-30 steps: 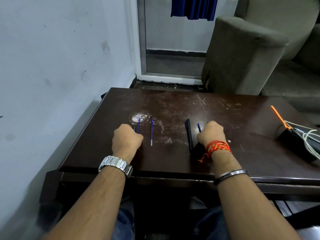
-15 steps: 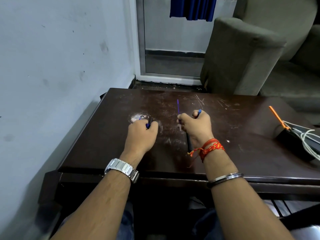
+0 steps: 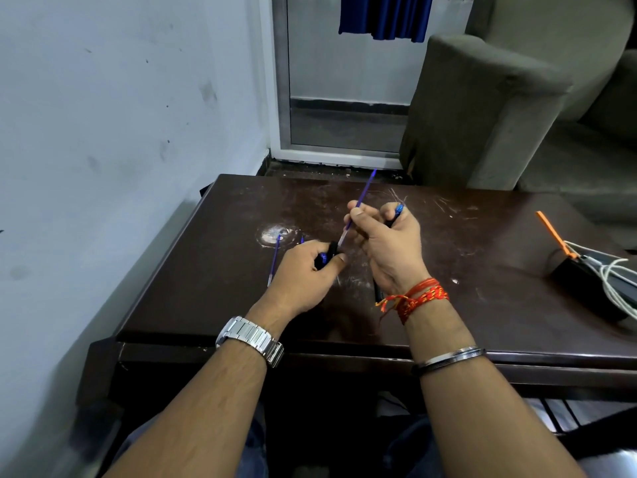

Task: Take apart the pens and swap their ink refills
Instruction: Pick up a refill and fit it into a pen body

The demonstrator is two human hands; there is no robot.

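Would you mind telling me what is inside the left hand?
The left hand closes around a black pen barrel with a blue part; the rest is hidden by the fingers.

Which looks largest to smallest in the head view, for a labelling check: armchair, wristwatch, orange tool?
1. armchair, largest though farthest.
2. wristwatch.
3. orange tool; close to the watch in extent, and the watch is nearer, so unsure.
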